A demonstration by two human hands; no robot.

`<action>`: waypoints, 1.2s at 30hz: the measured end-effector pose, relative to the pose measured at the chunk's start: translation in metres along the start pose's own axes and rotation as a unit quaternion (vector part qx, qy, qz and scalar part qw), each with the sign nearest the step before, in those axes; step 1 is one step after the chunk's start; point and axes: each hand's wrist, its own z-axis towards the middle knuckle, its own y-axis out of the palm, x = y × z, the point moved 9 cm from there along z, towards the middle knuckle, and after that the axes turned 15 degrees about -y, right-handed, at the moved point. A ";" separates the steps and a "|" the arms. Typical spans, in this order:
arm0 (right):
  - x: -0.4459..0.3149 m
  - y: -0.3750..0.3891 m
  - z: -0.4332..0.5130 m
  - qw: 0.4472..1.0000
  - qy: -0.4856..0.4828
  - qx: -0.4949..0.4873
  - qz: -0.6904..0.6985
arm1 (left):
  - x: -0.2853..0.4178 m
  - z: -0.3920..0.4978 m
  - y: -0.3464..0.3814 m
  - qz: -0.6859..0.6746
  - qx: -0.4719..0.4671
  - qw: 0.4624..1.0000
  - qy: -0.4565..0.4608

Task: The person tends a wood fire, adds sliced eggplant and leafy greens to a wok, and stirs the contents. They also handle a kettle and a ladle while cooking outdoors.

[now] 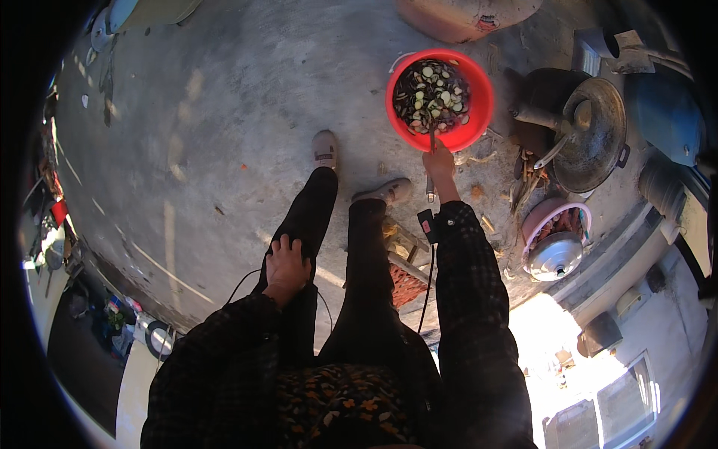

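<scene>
A red plastic bucket (482, 106) stands on the concrete floor ahead of me, to the right. Pale round vegetable slices (443, 98) lie inside it among dark, wet-looking bits. My right hand (439, 163) grips a long-handled utensil (431, 189) at the bucket's near rim. Its far end reaches into the slices and is hidden there, so its head cannot be made out. On my left thigh, near the knee, rests my left hand (288, 266), holding nothing, with its fingers slightly spread.
Right of the bucket, a large wok (594, 151) leans by a dark pot (541, 95), with a ladle (552, 151) across it. Nearer stands a pink basket (530, 227) with a metal lid (555, 255). A woven-seat stool (406, 283) is beside my right leg.
</scene>
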 end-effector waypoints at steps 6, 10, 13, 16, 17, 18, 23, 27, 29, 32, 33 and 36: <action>-0.014 -0.008 -0.012 0.998 -0.043 0.020 -0.051 | 0.002 0.001 -0.005 -0.007 -0.001 1.000 0.005; 0.001 -0.004 -0.026 0.996 -0.061 0.053 0.045 | 0.001 0.002 -0.005 -0.009 0.006 1.000 0.006; 0.012 0.002 -0.039 0.989 -0.066 0.058 0.120 | -0.001 0.001 -0.006 -0.016 0.010 1.000 0.010; 0.012 -0.001 -0.055 0.979 -0.085 0.084 0.167 | 0.000 0.000 -0.008 -0.014 0.015 1.000 0.019; 0.013 -0.002 -0.060 0.978 -0.071 0.094 0.170 | 0.000 -0.001 -0.007 -0.016 0.011 1.000 0.019; 0.009 -0.004 -0.066 0.975 -0.082 0.099 0.184 | 0.000 -0.001 -0.008 -0.017 0.009 1.000 0.019; -0.002 -0.005 -0.081 0.982 -0.051 0.111 0.143 | 0.001 0.000 -0.008 -0.014 0.005 1.000 0.017; -0.015 -0.011 -0.071 0.976 -0.081 0.158 0.124 | 0.001 0.002 -0.005 -0.004 -0.002 1.000 0.007; -0.014 -0.004 -0.068 0.985 -0.045 0.135 0.100 | 0.001 0.002 -0.006 -0.002 -0.004 1.000 0.001; -0.018 -0.004 -0.066 0.987 -0.045 0.141 0.057 | 0.004 0.001 -0.008 -0.001 -0.003 1.000 0.004; -0.018 -0.004 -0.066 0.988 -0.037 0.143 0.038 | 0.004 0.001 -0.008 -0.001 -0.004 1.000 0.004; -0.017 -0.003 -0.064 0.989 -0.027 0.135 0.054 | 0.007 0.001 -0.011 -0.002 0.011 1.000 0.014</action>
